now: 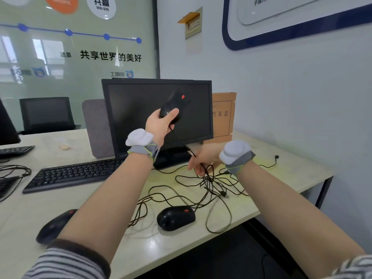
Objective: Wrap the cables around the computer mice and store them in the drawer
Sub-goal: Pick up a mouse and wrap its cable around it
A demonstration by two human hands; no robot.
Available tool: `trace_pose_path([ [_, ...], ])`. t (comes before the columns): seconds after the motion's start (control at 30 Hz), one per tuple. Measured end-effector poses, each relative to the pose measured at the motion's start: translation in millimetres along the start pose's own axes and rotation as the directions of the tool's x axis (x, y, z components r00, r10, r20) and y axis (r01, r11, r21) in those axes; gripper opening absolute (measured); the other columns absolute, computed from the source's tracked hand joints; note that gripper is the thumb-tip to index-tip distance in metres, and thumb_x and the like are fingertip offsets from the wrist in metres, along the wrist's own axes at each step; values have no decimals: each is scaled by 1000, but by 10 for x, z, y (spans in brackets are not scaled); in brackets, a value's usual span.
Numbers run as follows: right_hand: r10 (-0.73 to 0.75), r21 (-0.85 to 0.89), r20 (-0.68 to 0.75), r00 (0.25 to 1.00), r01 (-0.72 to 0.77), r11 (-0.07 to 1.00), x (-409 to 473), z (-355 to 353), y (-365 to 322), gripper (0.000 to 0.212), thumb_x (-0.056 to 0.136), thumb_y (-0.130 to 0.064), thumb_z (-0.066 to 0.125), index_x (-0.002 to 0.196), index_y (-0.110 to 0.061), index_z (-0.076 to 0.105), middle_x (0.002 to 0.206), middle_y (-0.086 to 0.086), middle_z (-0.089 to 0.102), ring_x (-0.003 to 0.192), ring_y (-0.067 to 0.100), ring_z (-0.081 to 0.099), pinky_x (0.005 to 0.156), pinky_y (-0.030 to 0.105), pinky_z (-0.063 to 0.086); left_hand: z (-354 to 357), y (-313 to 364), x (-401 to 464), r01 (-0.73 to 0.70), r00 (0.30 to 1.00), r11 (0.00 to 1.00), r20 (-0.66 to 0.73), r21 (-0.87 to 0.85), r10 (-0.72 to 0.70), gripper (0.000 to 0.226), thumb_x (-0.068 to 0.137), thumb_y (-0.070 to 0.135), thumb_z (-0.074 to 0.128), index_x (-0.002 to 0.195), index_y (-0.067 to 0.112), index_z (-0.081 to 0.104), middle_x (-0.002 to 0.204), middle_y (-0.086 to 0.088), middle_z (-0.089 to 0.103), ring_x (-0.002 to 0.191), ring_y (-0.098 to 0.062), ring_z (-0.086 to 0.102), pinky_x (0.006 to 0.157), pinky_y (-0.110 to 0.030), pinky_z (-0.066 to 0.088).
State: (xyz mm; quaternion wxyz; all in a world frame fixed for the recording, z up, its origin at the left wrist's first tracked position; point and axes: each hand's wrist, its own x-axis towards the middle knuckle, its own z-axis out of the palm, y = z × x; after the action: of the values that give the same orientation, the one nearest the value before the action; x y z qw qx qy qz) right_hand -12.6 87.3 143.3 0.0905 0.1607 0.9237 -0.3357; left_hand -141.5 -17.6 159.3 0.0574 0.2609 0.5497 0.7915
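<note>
My left hand (159, 123) holds a black mouse (174, 107) with a red wheel up in front of the monitor. Its cable runs down to my right hand (203, 160), which pinches the cable above a tangle of black cables (209, 184) on the desk. A second black mouse (175, 217) lies on the desk near the front edge. A third black mouse (54, 225) lies to the left, partly hidden by my left forearm. No drawer is in view.
A black monitor (141, 109) stands at the back, a black keyboard (74, 174) left of its base, a brown file box (223, 115) to its right. The light desk (291, 174) ends at right. Another keyboard (16, 151) and cables lie far left.
</note>
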Motion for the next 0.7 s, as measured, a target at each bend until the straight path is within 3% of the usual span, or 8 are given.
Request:
trace_pose_path([
  [0.1, -60, 218, -163, 985, 95, 971, 49, 20, 42, 24, 96, -10, 40, 100, -10, 63, 78, 7, 63, 61, 12, 59, 67, 24, 55, -55, 14, 53, -87, 996, 972, -16, 219, 92, 23, 82, 29, 68, 98, 15, 59, 78, 2, 58, 64, -12, 52, 65, -25, 47],
  [0.17, -109, 328, -348, 931, 229, 916, 57, -25, 65, 23, 93, -9, 44, 89, -17, 64, 79, 7, 60, 56, 10, 54, 54, 14, 50, -80, -58, 15, -107, 994, 914, 19, 392, 109, 40, 82, 32, 68, 114, 15, 53, 85, 4, 59, 63, -11, 52, 67, -26, 46],
  [0.27, -183, 243, -405, 896, 298, 923, 31, -123, 158, 11, 87, -25, 60, 84, -18, 69, 62, -3, 50, 54, 7, 49, 55, 15, 43, -159, -153, -55, -68, 996, 867, -21, 493, 90, 43, 79, 38, 69, 109, 16, 49, 84, 6, 57, 60, -8, 53, 65, -23, 44],
  [0.37, -276, 95, -514, 812, 374, 922, -6, -178, 260, 17, 88, -25, 60, 96, -15, 71, 76, -11, 62, 67, -3, 54, 62, 9, 40, -265, -179, -81, -80, 996, 849, 7, 523, 90, 38, 79, 39, 69, 104, 18, 50, 79, 6, 57, 55, -7, 52, 60, -21, 44],
  [0.43, -351, -19, -619, 703, 433, 901, -46, -195, 289, 17, 90, -22, 56, 99, -23, 71, 91, -13, 64, 82, -4, 55, 69, 8, 38, -283, -159, -115, -119, 993, 819, 85, 562, 86, 39, 81, 39, 67, 111, 19, 52, 84, 6, 60, 57, -8, 52, 62, -21, 45],
  [0.5, -411, -119, -652, 638, 449, 886, -87, -218, 312, 19, 91, -19, 54, 100, -27, 69, 95, -10, 63, 83, -7, 53, 69, 5, 36, -260, -122, -164, -163, 980, 756, 195, 634, 48, 44, 84, 41, 63, 121, 21, 50, 95, 5, 62, 61, -9, 55, 64, -20, 46],
  [0.57, -463, -212, -651, 601, 442, 872, -125, -244, 341, 21, 92, -16, 51, 100, -28, 67, 95, -4, 62, 75, -11, 49, 65, 4, 36, -223, -84, -222, -192, 944, 688, 322, 700, -64, 46, 87, 41, 59, 128, 25, 47, 107, 3, 61, 75, -10, 61, 71, -20, 49],
  [0.7, -547, -363, -591, 593, 411, 836, -172, -276, 343, 27, 93, -9, 44, 99, -24, 65, 98, 5, 60, 83, 9, 51, 73, 23, 41, -122, -59, -324, -251, 823, 618, 501, 745, -269, 41, 90, 31, 56, 129, 31, 46, 117, 2, 59, 96, -12, 59, 76, -20, 47],
])
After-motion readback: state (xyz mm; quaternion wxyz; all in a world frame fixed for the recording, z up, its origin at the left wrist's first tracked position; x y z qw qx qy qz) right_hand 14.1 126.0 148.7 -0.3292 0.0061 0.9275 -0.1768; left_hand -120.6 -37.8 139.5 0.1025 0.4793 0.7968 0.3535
